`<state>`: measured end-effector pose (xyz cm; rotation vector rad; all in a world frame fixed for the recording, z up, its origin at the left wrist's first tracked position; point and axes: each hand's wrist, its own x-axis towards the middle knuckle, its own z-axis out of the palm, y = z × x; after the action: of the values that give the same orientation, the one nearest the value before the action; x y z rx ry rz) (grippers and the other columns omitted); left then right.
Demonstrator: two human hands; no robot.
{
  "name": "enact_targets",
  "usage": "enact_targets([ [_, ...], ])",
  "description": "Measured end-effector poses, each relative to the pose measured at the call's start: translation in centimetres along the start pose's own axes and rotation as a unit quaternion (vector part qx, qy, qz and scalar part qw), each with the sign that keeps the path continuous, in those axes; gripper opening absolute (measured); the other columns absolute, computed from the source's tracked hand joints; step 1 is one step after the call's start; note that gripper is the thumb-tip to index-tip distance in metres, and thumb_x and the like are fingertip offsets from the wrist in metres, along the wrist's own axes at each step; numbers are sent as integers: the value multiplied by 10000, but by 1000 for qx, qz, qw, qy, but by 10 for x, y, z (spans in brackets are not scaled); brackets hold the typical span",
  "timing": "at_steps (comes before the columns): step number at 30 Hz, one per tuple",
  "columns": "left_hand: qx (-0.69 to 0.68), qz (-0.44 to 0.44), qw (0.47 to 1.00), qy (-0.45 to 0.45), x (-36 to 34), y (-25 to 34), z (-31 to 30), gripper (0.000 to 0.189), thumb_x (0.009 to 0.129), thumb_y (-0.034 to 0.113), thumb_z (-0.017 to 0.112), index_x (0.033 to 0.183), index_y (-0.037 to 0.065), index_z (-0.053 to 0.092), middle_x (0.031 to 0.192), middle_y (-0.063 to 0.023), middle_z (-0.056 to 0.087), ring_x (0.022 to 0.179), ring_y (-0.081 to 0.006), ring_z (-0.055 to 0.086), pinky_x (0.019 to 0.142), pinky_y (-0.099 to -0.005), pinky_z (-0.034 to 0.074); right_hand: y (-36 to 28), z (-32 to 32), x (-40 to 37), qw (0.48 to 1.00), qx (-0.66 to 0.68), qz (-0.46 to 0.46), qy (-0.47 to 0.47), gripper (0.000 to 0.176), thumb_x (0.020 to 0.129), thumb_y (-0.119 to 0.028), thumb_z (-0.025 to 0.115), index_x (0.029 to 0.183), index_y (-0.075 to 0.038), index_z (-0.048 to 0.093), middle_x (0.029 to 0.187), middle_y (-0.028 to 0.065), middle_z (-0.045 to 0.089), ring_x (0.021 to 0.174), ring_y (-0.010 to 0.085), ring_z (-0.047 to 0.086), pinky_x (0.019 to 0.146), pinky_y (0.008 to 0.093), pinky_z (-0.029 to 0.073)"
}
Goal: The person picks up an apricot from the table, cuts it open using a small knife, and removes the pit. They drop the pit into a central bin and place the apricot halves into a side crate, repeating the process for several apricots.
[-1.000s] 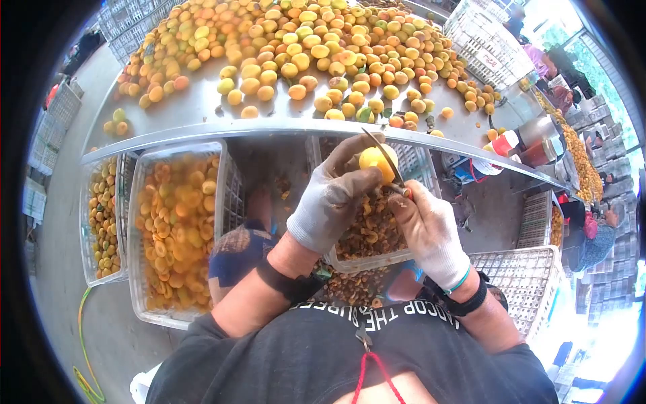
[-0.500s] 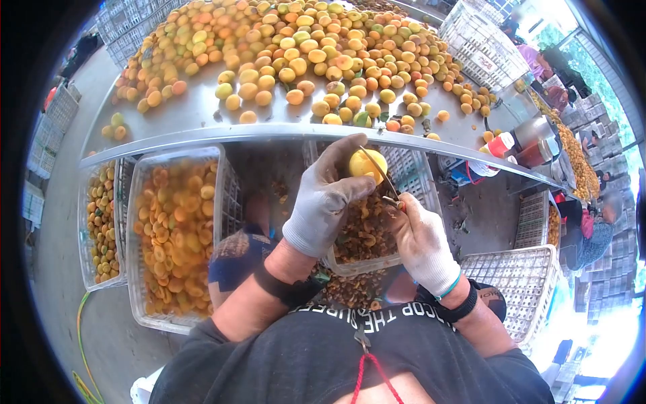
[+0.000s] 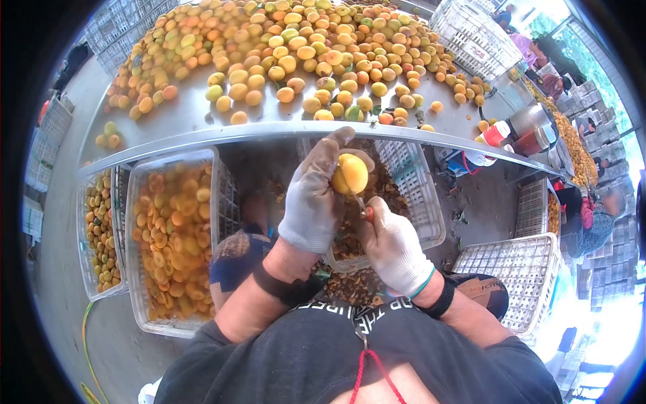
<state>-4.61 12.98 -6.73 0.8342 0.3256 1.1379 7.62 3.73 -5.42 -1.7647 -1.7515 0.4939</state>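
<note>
My left hand (image 3: 313, 192), in a pale, stained glove, holds a yellow apricot (image 3: 350, 174) between thumb and fingers, just below the metal table's edge. From the right, my right hand (image 3: 396, 244), also gloved, is closed around a small knife (image 3: 364, 207) with a reddish handle. The knife's blade points up at the lower side of the apricot, and its tip is hidden there. Beneath both hands is a crate (image 3: 431, 210) holding brown and orange fruit pieces.
Many apricots (image 3: 296, 47) lie heaped on the metal table (image 3: 182, 138). Left below stand a crate of halved apricots (image 3: 171, 249) and a narrower crate of small fruit (image 3: 101, 236). A white crate (image 3: 515, 269) stands at right, near red-and-white containers (image 3: 496, 133). People work far right.
The apricot has turned in my left hand and moved slightly left and down. My right hand has moved left and down, and the knife has gone from across the fruit's side to its underside.
</note>
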Motion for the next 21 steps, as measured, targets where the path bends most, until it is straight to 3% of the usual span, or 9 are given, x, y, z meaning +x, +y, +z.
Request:
enact_targets([
  [4, -89, -45, 993, 69, 1, -4, 7, 435, 1053, 299, 437, 1326, -37, 475, 1147, -74, 621, 1016, -127, 580, 895, -262, 459, -1, -5, 11, 997, 32, 8, 74, 77, 912, -44, 553, 962, -2, 513, 700, 233, 606, 673, 430, 628, 576, 442, 492],
  [6, -165, -121, 979, -9, -1, -3, 10, 425, 1036, 278, 480, 1340, -19, 476, 1166, -65, 609, 1074, -130, 560, 953, -274, 431, 0, -9, 15, 995, 79, 31, 61, 85, 951, -64, 537, 987, 11, 517, 707, 212, 591, 650, 383, 605, 579, 388, 475],
  [9, -90, -78, 991, -59, 3, -4, 7, 501, 989, 311, 558, 1359, -13, 460, 1227, -106, 591, 1111, -186, 571, 989, -326, 436, 5, -11, 12, 995, 79, 24, 50, 108, 978, -84, 528, 1017, 16, 525, 724, 189, 586, 628, 327, 585, 590, 351, 465],
  [10, -74, -69, 994, -43, 4, -3, 4, 515, 928, 189, 614, 1373, -13, 452, 1227, -88, 583, 1111, -179, 567, 993, -321, 433, 6, -13, 11, 996, 75, 22, 38, 116, 979, -87, 532, 1029, 18, 529, 742, 190, 594, 637, 317, 587, 603, 344, 471],
  [14, 5, -60, 998, -21, 1, 13, 9, 556, 846, 34, 593, 1382, -10, 450, 1205, -69, 579, 1116, -173, 554, 998, -315, 421, 4, -20, 8, 996, 74, -11, 51, 80, 920, 8, 507, 998, 17, 522, 710, 214, 590, 657, 389, 621, 577, 380, 477],
  [18, -46, -49, 996, -52, 2, 14, 6, 530, 872, 33, 600, 1382, 4, 459, 1201, -66, 574, 1082, -132, 555, 953, -273, 450, 1, -26, 7, 996, 62, -19, 55, 62, 927, 4, 515, 987, 18, 525, 718, 208, 595, 647, 369, 623, 580, 369, 480],
  [21, -121, -79, 989, -20, 3, 14, 7, 545, 863, 53, 607, 1382, -12, 453, 1213, -87, 583, 1131, -182, 548, 1019, -309, 400, -4, -28, 7, 995, 92, 24, 19, 57, 944, -18, 524, 988, 16, 536, 727, 198, 600, 644, 350, 621, 587, 358, 486],
])
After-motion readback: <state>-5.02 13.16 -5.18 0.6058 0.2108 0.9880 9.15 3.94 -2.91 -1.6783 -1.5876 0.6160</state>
